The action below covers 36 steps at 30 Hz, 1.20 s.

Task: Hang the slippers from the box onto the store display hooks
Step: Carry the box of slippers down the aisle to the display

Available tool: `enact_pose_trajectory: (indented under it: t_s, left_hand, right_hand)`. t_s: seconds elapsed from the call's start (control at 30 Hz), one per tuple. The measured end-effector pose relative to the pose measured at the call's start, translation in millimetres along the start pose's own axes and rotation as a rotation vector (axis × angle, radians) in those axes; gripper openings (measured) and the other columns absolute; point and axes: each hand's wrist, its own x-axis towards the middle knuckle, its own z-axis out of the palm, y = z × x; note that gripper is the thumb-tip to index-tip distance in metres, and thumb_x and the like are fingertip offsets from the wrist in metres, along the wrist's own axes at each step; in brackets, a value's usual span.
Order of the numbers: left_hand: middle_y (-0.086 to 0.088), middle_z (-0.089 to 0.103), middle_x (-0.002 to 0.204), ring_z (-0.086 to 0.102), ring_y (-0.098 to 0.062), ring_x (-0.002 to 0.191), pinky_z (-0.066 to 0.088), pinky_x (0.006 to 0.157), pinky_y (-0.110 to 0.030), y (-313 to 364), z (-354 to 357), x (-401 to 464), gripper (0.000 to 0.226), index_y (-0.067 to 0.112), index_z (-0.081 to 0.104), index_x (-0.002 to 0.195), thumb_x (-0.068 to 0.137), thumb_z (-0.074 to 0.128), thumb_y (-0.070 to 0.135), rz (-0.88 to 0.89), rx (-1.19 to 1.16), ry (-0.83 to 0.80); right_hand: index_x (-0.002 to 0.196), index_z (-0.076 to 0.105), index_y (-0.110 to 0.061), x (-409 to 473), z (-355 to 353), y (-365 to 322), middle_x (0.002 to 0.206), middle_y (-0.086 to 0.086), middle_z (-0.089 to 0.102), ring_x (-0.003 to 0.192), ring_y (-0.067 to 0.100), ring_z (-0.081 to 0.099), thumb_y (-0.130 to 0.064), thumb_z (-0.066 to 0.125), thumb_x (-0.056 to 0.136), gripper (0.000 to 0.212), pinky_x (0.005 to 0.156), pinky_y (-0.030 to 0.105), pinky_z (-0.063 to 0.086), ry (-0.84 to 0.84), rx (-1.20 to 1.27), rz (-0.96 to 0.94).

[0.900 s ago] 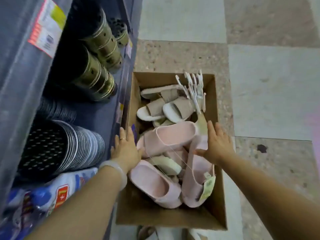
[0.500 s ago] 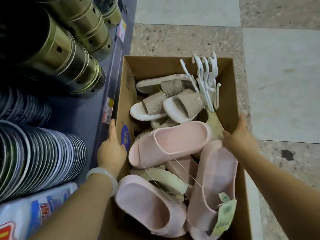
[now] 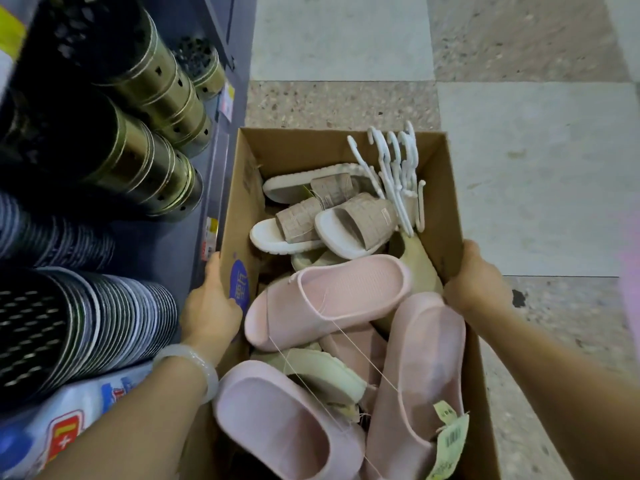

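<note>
On the tiled floor beside the shelving, one cardboard box (image 3: 446, 202), open-topped, corrugated brown walls, a blue round print on its left wall. I hold it by both long sides, to steady or shift it as I judge: my left hand (image 3: 211, 306) grips the left wall with the thumb along the rim and the fingers wrapped outside; my right hand (image 3: 476, 278) clasps the right wall, fingers curled over the edge and hidden inside

Contents, all still in the box, none yet on a display hook, and no hook in view:
- pink slippers (image 3: 332, 296), moulded foam by the look, smooth and matte, rounded toes, one-piece straps; three show plainly, one lying across the middle, two nearer me. Thin pale string runs between them, probably pairing them
- paper tags (image 3: 450, 434), pale green with a barcode, on the slipper nearest my right arm
- beige slippers (image 3: 353, 223), white ridged soles, woven-looking fabric straps, stacked at the far end
- pale yellow-green slippers (image 3: 325, 372), partly buried under the pink ones
- white plastic hangers (image 3: 398, 174), thin, hooked tops, bundled upright in the far right corner, presumably for hanging each pair

Alongside, on the dark shelf (image 3: 166, 244) to my left: gold-banded cylindrical stacks (image 3: 145, 161) lying on their sides, a row of dark perforated discs (image 3: 86, 323), a blue and white printed packet (image 3: 69, 424). A pale bangle (image 3: 194, 365) sits on my left wrist
</note>
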Motion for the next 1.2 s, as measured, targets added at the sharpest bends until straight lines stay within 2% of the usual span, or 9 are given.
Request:
enact_pose_trajectory:
  t_s: [0.2,0.3,0.4,0.47,0.63,0.7,0.83,1.0,1.2]
  left_hand:
    - [-0.025,0.060,0.107,0.057,-0.045,0.097,0.049,0.081,-0.051,88.2,-111.5,-59.6,0.066,0.025,0.023,0.139,0.084,0.054,0.008,0.119,-0.008,0.032]
    - [-0.023,0.060,0.105,0.056,-0.045,0.097,0.049,0.082,-0.051,143.3,-176.6,-84.5,0.061,0.027,0.027,0.135,0.083,0.054,0.008,0.136,-0.016,0.045]
    - [-0.022,0.060,0.104,0.057,-0.044,0.093,0.051,0.080,-0.052,199.2,-243.7,-105.0,0.056,0.026,0.031,0.132,0.084,0.052,0.009,0.181,-0.037,0.059]
    - [-0.022,0.059,0.102,0.057,-0.043,0.090,0.051,0.075,-0.047,234.3,-286.6,-113.2,0.054,0.024,0.032,0.131,0.083,0.052,0.008,0.225,-0.048,0.091]
    - [-0.022,0.058,0.103,0.056,-0.042,0.089,0.050,0.070,-0.045,310.4,-375.6,-118.4,0.045,0.021,0.032,0.123,0.083,0.050,0.008,0.276,-0.066,0.125]
    - [-0.022,0.058,0.103,0.056,-0.042,0.090,0.047,0.066,-0.044,337.1,-404.9,-111.5,0.046,0.021,0.030,0.125,0.084,0.049,0.010,0.297,-0.047,0.155]
    - [-0.024,0.058,0.108,0.055,-0.043,0.096,0.050,0.076,-0.049,390.1,-453.5,-82.3,0.046,0.019,0.031,0.128,0.087,0.047,0.009,0.332,-0.062,0.185]
    - [-0.024,0.058,0.113,0.054,-0.043,0.103,0.048,0.081,-0.048,463.5,-502.4,-19.2,0.054,0.017,0.029,0.136,0.086,0.047,0.008,0.365,-0.003,0.212]
    - [-0.022,0.056,0.106,0.054,-0.040,0.096,0.043,0.070,-0.045,561.6,-538.4,65.0,0.032,0.011,0.036,0.114,0.085,0.047,0.004,0.425,-0.011,0.207]
  right_hand:
    - [0.112,0.035,-0.010,-38.1,-139.4,5.3,0.076,0.011,0.051,0.072,0.031,0.046,-0.003,0.048,0.075,0.040,0.062,0.036,0.038,0.021,0.052,0.022]
    - [0.115,0.036,-0.008,-52.2,-227.0,2.1,0.085,0.012,0.047,0.081,0.034,0.049,-0.003,0.049,0.078,0.040,0.066,0.037,0.037,0.032,0.055,0.041]
    - [0.115,0.037,-0.006,-58.5,-314.2,-4.7,0.093,0.017,0.053,0.087,0.035,0.051,-0.005,0.050,0.080,0.038,0.067,0.037,0.037,0.056,0.084,0.019]
    - [0.114,0.039,-0.006,-60.4,-368.9,-13.2,0.101,0.019,0.057,0.092,0.036,0.053,-0.007,0.050,0.081,0.035,0.068,0.037,0.038,0.096,0.099,0.007]
    - [0.116,0.042,-0.003,-52.3,-485.4,-40.0,0.115,0.021,0.055,0.107,0.040,0.052,-0.008,0.048,0.083,0.034,0.086,0.043,0.044,0.169,0.111,-0.031]
    - [0.117,0.042,-0.003,-41.5,-524.9,-54.7,0.116,0.021,0.055,0.108,0.039,0.052,-0.009,0.050,0.084,0.035,0.086,0.043,0.044,0.195,0.104,-0.029]
    - [0.119,0.045,-0.003,-10.2,-589.3,-87.4,0.117,0.021,0.056,0.108,0.040,0.053,-0.013,0.051,0.082,0.038,0.093,0.048,0.046,0.218,0.144,-0.055]
    - [0.119,0.047,-0.001,51.1,-647.3,-129.4,0.118,0.021,0.056,0.109,0.039,0.053,-0.013,0.051,0.084,0.037,0.093,0.044,0.045,0.246,0.188,-0.057]
    - [0.120,0.048,-0.004,152.3,-704.9,-168.0,0.117,0.019,0.058,0.108,0.037,0.055,-0.011,0.050,0.081,0.040,0.092,0.044,0.047,0.249,0.238,-0.056]
